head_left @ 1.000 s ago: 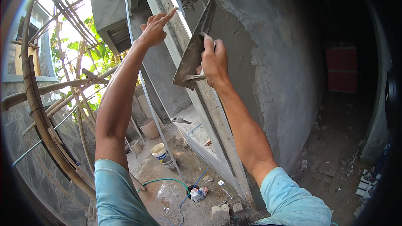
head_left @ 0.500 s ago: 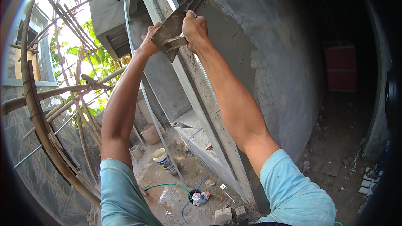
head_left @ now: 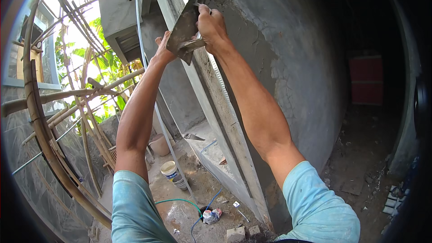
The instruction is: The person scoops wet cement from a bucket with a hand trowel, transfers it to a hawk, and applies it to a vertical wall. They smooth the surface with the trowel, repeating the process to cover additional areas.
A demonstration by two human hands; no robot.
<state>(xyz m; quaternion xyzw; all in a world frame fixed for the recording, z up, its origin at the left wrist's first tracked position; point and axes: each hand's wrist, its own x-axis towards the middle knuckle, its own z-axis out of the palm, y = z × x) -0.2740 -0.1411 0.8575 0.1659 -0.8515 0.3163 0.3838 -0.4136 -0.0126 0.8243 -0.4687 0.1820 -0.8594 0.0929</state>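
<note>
A steel plastering trowel is held up high by my right hand, its fingers closed round the handle on the blade's back. The blade tilts steeply, tip upward, across the edge of a long grey frame. My left hand is at the frame's left side, close to the blade's lower left edge. Its fingers seem to grip the frame, though the trowel and frame partly hide them. Behind my right hand, a damp patch of fresh plaster covers part of the grey wall.
Bamboo scaffolding stands to the left. Below are a white bucket, a clay-coloured pot, a green hose and broken blocks. A handsaw lies on the ledge. A dark passage runs along the right.
The trowel has tilted more upright, its tip moving up and left. Both hands have shifted slightly right in the view, which itself has moved a little.
</note>
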